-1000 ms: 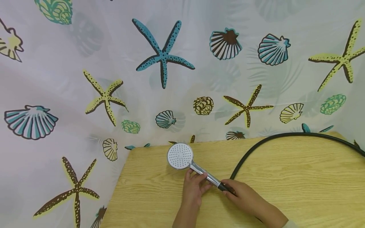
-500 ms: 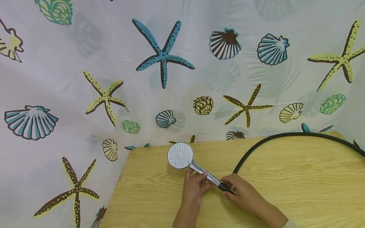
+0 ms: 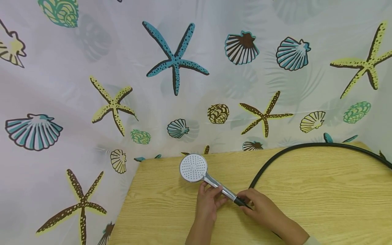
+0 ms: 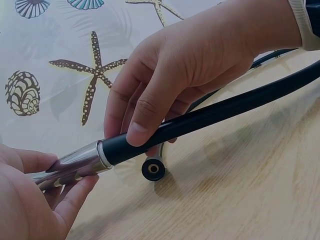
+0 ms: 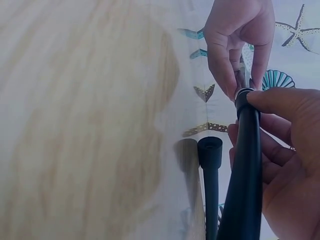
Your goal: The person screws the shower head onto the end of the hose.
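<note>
A chrome handheld shower head [image 3: 193, 167], its round white spray face upward, is held above the table in the head view. My left hand [image 3: 206, 204] grips its chrome handle [image 4: 80, 162] between thumb and fingers. At the handle's lower end, my right hand [image 3: 263, 207] pinches the black end of a shower hose [image 4: 215, 112]. That black end meets the handle's rim in both wrist views; whether it is threaded on is hidden. A loose black hose end [image 4: 153, 169] with a brass-coloured centre shows below my right fingers in the left wrist view.
Under my hands is a wood-grain tabletop [image 3: 159, 204]. The black hose curves across its right side and leaves the head view at the right edge. A white curtain [image 3: 214, 81] printed with starfish and shells stands behind and to the left.
My right fingers have shifted a little around the hose end, the index finger rising slightly. The nearby hose curve moved slightly right. My left hand and the shower head stay put.
</note>
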Demonstrator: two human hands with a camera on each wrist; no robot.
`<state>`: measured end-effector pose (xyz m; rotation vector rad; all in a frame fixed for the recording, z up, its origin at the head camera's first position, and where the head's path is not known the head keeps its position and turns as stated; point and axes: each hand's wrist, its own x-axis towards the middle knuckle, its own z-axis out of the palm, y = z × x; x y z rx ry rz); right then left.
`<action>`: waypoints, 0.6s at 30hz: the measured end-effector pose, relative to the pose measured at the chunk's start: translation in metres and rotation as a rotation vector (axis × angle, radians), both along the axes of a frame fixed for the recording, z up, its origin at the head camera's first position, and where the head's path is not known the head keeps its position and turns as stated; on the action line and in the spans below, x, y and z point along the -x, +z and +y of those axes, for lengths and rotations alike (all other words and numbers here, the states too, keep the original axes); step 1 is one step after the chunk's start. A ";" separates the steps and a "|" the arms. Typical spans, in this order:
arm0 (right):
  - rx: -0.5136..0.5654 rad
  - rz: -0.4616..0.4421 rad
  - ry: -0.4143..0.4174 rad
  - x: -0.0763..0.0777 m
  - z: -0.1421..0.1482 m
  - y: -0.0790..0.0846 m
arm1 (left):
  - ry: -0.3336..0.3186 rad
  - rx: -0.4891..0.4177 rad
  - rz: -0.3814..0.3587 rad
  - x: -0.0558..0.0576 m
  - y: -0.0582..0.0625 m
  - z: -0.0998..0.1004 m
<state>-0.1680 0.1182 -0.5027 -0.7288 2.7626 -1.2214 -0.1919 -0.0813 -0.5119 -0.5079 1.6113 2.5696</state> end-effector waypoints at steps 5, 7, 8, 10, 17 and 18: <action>-0.004 -0.013 0.009 0.001 0.001 -0.001 | 0.000 -0.002 0.003 -0.001 0.000 0.000; -0.007 -0.022 0.014 0.001 0.001 -0.001 | 0.000 0.001 -0.006 -0.001 0.000 0.000; -0.006 -0.027 0.017 0.001 0.001 -0.001 | 0.002 0.003 -0.011 0.000 0.000 0.000; -0.002 -0.036 0.022 0.001 0.001 0.000 | 0.002 0.006 -0.015 0.000 0.000 0.000; 0.020 -0.097 0.050 0.002 0.001 0.001 | 0.007 0.010 -0.022 0.001 -0.001 0.000; 0.019 -0.105 0.055 0.002 0.001 0.001 | 0.007 0.010 -0.021 0.002 -0.001 0.000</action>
